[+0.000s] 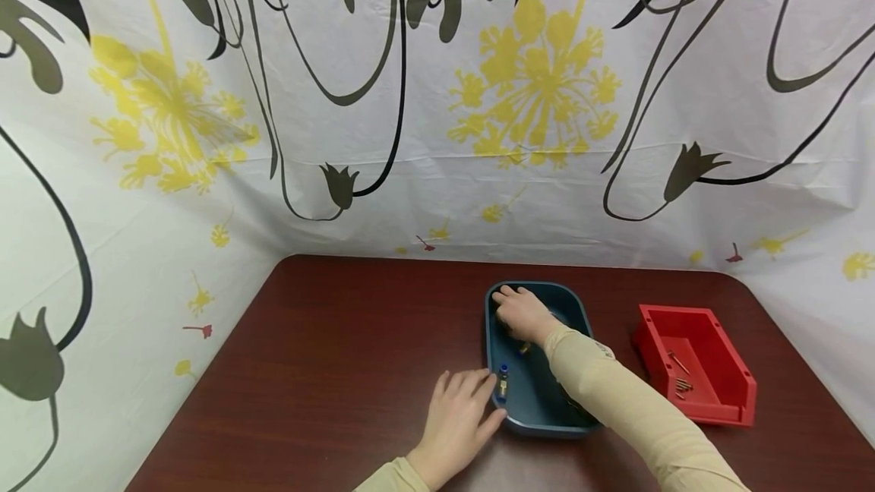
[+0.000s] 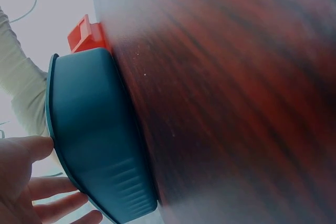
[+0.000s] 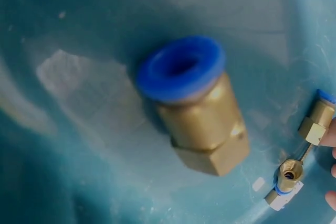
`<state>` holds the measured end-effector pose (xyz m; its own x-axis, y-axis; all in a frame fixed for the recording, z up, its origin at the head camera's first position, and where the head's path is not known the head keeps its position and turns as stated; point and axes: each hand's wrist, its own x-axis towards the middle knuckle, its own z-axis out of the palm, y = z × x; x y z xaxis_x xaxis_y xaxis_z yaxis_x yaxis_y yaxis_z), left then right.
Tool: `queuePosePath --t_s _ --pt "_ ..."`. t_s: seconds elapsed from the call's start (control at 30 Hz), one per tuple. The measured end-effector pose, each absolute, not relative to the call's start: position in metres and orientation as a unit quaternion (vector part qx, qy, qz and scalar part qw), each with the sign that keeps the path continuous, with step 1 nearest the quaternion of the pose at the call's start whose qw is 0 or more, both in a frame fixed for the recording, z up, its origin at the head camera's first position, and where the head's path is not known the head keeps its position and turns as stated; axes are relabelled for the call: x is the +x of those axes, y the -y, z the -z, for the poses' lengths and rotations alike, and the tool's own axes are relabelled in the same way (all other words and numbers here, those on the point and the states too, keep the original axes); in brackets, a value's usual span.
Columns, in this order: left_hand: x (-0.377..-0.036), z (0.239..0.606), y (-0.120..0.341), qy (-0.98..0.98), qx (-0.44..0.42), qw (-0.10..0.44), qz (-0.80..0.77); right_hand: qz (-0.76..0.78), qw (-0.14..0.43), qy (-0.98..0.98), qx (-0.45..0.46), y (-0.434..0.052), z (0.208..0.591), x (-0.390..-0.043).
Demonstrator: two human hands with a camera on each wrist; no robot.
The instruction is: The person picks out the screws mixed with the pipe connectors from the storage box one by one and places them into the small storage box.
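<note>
My left hand lies at the near left corner of a dark teal tray, fingers relaxed and spread. In the left wrist view its fingertips meet the tray's rim. My right hand reaches down inside the tray at its far left end, fingers spread. In the right wrist view its fingertips are right at a brass push-fit fitting with a blue collar. A second fitting lies beside that one, and a large blurred fitting is closest to the camera. Another fitting sits along the tray's left wall.
To the right of the tray stands a red bin holding several small screws and one longer screw. Both containers are on a dark brown wooden table. A patterned cloth hangs behind the table.
</note>
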<state>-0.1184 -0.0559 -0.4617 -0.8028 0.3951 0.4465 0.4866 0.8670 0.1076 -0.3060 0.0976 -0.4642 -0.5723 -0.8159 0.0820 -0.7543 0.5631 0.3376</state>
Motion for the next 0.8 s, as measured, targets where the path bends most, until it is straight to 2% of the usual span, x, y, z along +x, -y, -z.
queuePosePath --t_s 0.53,0.8 --pt "-0.1187 0.4600 0.0564 0.946 -0.234 0.194 0.113 0.133 0.074 0.886 0.438 -0.0952 0.4668 -0.3056" --pt "-0.1184 0.4600 0.0565 0.948 -0.232 0.187 0.111 0.127 0.082 0.880 0.451 -0.0974 0.4693 -0.3063"
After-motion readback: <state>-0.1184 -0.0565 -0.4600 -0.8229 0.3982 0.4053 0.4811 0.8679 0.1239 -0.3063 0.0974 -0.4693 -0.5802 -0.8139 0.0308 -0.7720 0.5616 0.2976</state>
